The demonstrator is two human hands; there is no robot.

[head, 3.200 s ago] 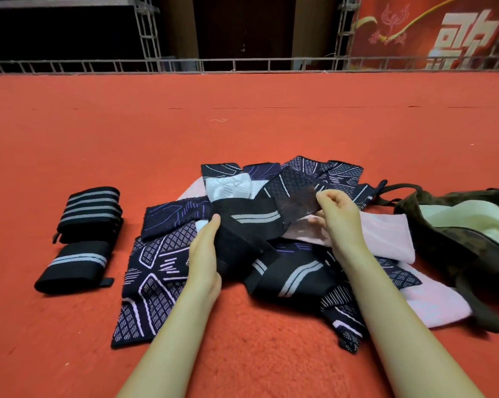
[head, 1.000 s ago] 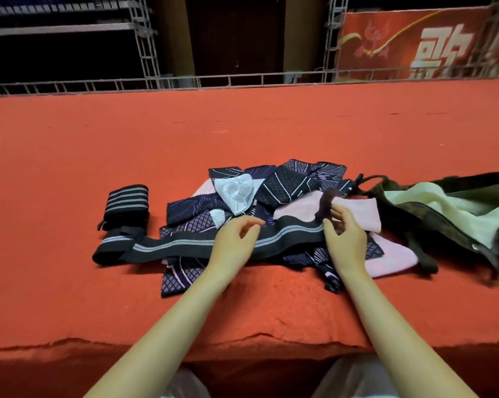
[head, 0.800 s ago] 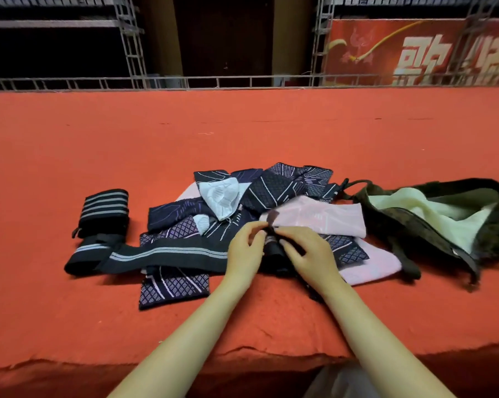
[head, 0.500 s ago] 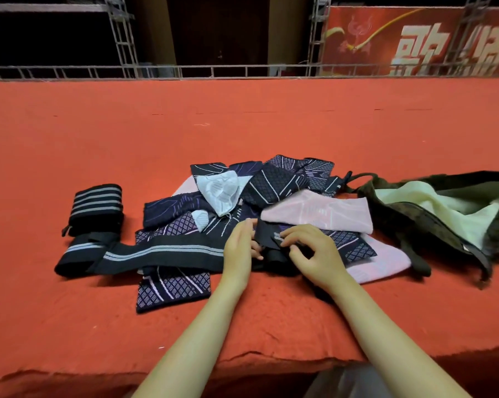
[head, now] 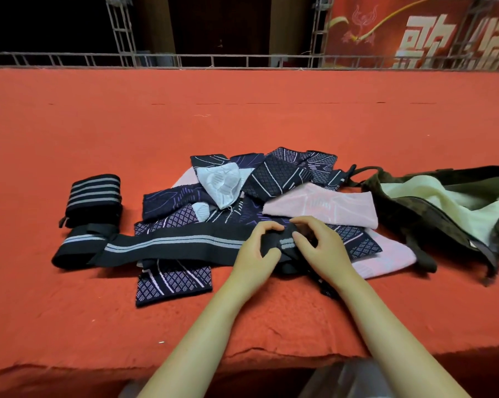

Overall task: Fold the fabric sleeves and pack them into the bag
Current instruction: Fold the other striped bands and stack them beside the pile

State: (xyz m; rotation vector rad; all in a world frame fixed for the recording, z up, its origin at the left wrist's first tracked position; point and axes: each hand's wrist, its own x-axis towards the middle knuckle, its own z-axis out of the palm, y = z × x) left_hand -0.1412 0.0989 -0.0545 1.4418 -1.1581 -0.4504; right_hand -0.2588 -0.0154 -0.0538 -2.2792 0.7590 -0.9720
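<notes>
Red felt-covered table (head: 242, 124), metal truss railing and a red banner behind. Long black strap-like sleeve with grey stripe (head: 170, 243) lies stretched left to right across the front of the loose sleeve pile (head: 242, 196), probably laid flat so it can roll evenly. Left hand (head: 256, 254) and right hand (head: 320, 248) meet at its right end, fingers curled and pinching the rolled-over end; the roll is just started, by my reading. Two finished rolls (head: 91, 196) sit to the left, out of the way. Dark bag (head: 443, 208), mouth gaping toward the pile, lies right, near for packing
</notes>
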